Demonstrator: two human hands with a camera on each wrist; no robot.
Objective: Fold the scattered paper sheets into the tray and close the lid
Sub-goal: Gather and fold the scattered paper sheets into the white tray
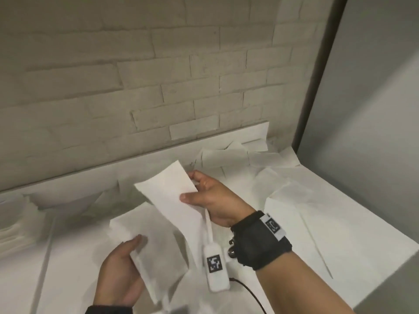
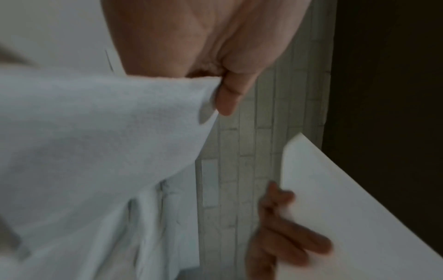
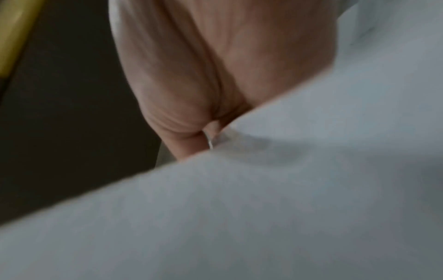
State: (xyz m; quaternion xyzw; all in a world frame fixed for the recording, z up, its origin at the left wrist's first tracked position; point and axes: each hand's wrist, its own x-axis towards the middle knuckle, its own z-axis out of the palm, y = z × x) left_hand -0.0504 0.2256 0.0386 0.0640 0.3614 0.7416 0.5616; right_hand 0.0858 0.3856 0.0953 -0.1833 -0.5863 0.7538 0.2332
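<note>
Both hands hold one white paper sheet [image 1: 169, 191] in the air above the white table [image 1: 353, 241]. My right hand [image 1: 189, 188] grips its upper end, with the thumb on top and the fingers behind. My left hand [image 1: 136, 248] pinches the lower, drooping part [image 1: 156, 250], thumb on top. In the left wrist view the thumb [image 2: 227, 98] presses on the sheet [image 2: 95, 142], and the right hand's fingers [image 2: 287, 236] hold the far end [image 2: 347, 208]. The right wrist view shows the thumb [image 3: 189, 140] against the paper [image 3: 287, 189]. I cannot make out a tray or a lid.
More white sheets lie scattered at the back right [image 1: 226, 158] and on the right [image 1: 317, 211]. A ridged white stack [image 1: 13, 227] and a rounded white shape [image 1: 65, 200] sit at the far left. A brick wall [image 1: 136, 87] bounds the table behind, a grey panel [image 1: 374, 109] on the right.
</note>
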